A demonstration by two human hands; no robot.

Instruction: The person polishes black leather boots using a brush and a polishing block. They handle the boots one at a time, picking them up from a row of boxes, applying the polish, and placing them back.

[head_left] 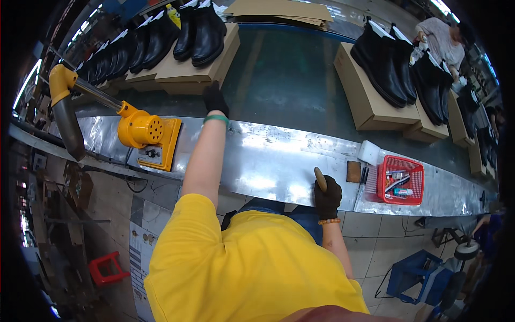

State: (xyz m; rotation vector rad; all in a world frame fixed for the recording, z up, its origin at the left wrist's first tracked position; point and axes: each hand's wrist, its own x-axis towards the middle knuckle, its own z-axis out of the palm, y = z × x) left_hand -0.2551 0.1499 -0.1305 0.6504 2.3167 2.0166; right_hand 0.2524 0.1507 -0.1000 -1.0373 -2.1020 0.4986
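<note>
My left hand (pixel 215 100), in a black glove with a green band at the wrist, reaches forward to the lower corner of a brown cardboard box (pixel 199 75). Its dark fingers blend together, so whether they grip the box cannot be made out. On that box stands a pair of black ankle boots (pixel 208 35) with white stuffing in their tops. Close to the bench's near edge, my right hand (pixel 328 199), also black-gloved and with an orange bead bracelet, is closed around a tan, rounded wooden handle (pixel 320 179). The rest of that tool is hidden in the fist.
Left on the metal bench (pixel 268 155) stands a yellow blower-like machine (pixel 142 130). At right are a red basket (pixel 401 180) of small items, a white block (pixel 368 153) and a brown pad (pixel 353 172). Behind runs a dark green belt (pixel 279 80) carrying boxed boots. A co-worker (pixel 442 43) stands far right.
</note>
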